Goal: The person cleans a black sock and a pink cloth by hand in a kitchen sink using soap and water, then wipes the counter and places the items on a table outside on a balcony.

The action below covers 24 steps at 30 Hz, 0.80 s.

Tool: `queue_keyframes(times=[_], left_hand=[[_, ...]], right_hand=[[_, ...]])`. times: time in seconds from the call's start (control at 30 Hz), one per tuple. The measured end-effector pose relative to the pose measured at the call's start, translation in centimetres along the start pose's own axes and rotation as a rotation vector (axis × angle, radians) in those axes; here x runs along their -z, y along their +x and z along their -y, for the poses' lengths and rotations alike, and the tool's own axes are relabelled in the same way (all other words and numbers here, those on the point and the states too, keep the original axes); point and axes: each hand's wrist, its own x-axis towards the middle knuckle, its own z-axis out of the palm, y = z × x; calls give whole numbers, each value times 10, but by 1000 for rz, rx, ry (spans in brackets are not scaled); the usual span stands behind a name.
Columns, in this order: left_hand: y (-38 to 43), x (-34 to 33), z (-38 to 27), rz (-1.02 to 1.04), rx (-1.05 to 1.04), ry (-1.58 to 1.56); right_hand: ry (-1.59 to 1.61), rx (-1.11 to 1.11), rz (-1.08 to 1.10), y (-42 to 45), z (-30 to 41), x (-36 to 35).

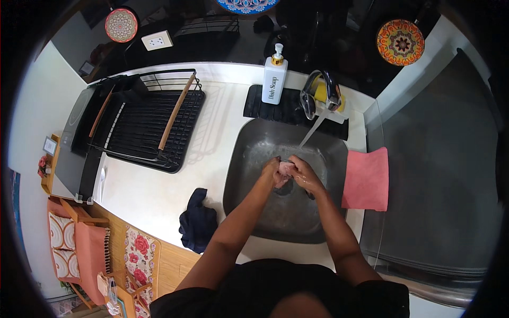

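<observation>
Both hands are over the dark sink basin, close together near its middle. My left hand grips one side of a wet pink cloth. On the cloth's other side, my right hand is closed around it. A dark strip hangs below the right palm; I cannot tell what it is. Water runs from the chrome faucet in a slanting stream that comes down beside the right hand. The drain lies partly hidden under the cloth.
A white dish soap bottle stands on a black mat behind the sink. Left are a black dish rack and a crumpled dark cloth. A pink cloth lies over the right counter edge. A yellow sponge sits behind the faucet.
</observation>
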Motion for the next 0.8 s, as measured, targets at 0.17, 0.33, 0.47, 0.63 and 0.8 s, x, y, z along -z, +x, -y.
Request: queue_keyframes(times=[0.17,0.33,0.47,0.63,0.8], left_hand=[[22,-9,32,40,-256,259],[48,23,74,636,-466,-22],[54,11,64,365,-1,-354],[25,-19,46,97,-25,-340],[20,-15,30,39,-22,-337]], right_hand=[[461,56,-252,-7,-24,-19],[16,108,-626,24,-24,-35],[-85,-54,-716,31,-50,-35],[288,46,-759,24,-56,-38],[1208,-239,-432,29,-49,-29]])
